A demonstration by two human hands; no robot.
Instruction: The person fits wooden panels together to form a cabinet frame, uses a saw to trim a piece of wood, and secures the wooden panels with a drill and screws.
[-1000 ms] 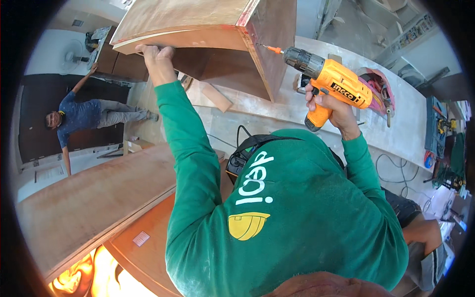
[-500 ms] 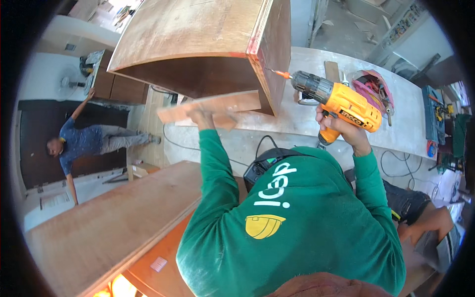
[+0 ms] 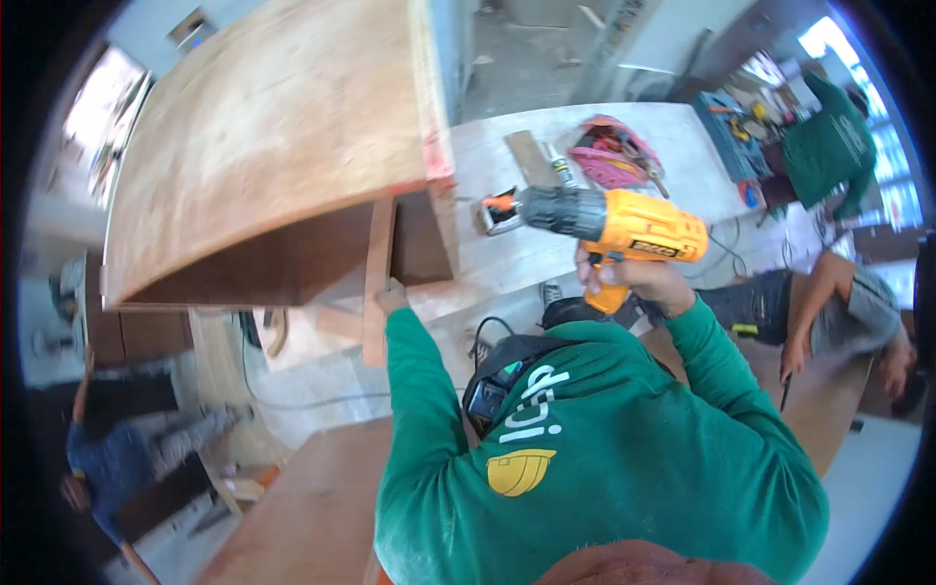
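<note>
My right hand (image 3: pixel 651 277) is wrapped around the handle of a yellow and black cordless drill (image 3: pixel 648 222). The drill lies sideways above the table with its nose to the left. Its orange-tipped bit (image 3: pixel 499 203) points toward the wooden box, apart from it. My left hand (image 3: pixel 392 296) grips a narrow strip of plywood (image 3: pixel 378 255) partway along its length. The strip's upper end reaches into the open side of the large plywood box (image 3: pixel 283 117), close to its right wall; whether it touches the panel is hard to tell.
On the pale worktable (image 3: pixel 487 156) lie a pink tool bag (image 3: pixel 614 156), a tube (image 3: pixel 563 168) and a flat wood offcut (image 3: pixel 529 156). A blue toolbox (image 3: pixel 733 136) stands at the far right. Other people are at the left and right. A cable (image 3: pixel 302 402) crosses the floor.
My view has turned to the right. The plywood strip has swung from nearly level to upright at the box's opening. The drill's bit now points left, farther from the box's edge.
</note>
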